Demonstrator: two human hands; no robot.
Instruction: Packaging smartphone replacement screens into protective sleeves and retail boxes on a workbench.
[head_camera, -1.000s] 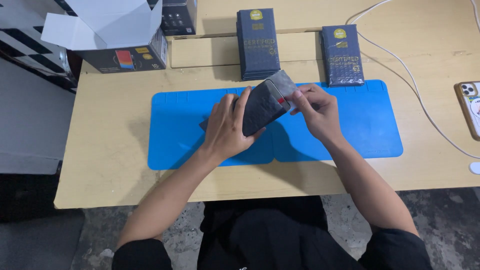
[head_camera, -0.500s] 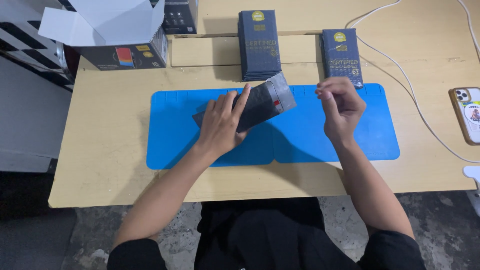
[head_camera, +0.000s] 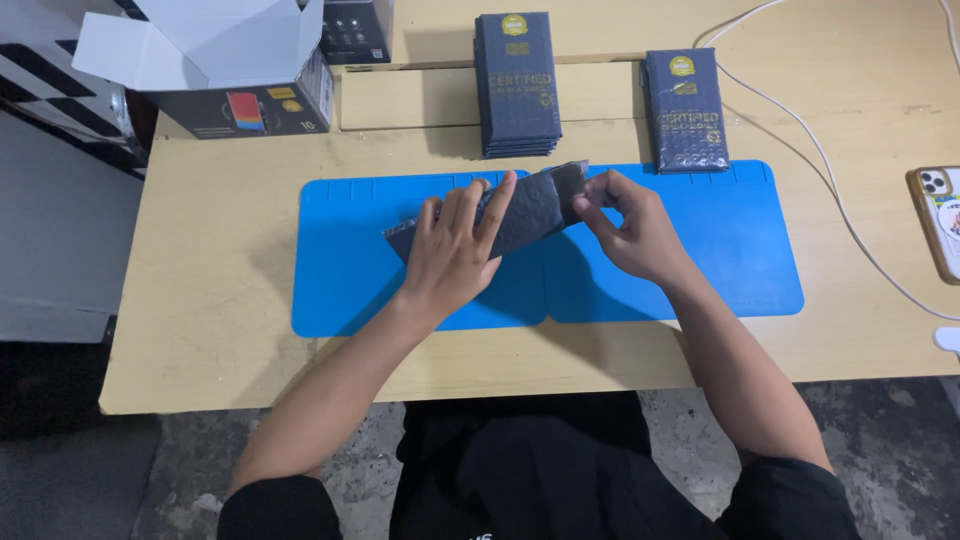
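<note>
1. Basically, dark flat pouch (head_camera: 520, 215) sits over the blue mat (head_camera: 700, 270), mid-desk (head_camera: 200, 300), held up off the mat at a slant.
2. Long axis runs lower-left to upper-right; the upper-right end points at the right hand.
3. Left hand (head_camera: 455, 250) lies flat on top of the pouch, fingers spread and extended, pressing and steadying rather than curled around it.
4. Right hand (head_camera: 630, 225) is pinched closed on the pouch's upper-right end, thumb and fingertips meeting at the edge.
5. Key relation: the pouch's open-looking end is right at the right hand, touching; the left hand covers the middle and lower-left part.
6. Nearby: two stacks of dark packets (head_camera: 518, 85) behind the mat, a white-lidded box (head_camera: 230, 70) far left, a phone (head_camera: 940, 220) and cable (head_camera: 830, 170) at right, all well apart from both hands.
</note>
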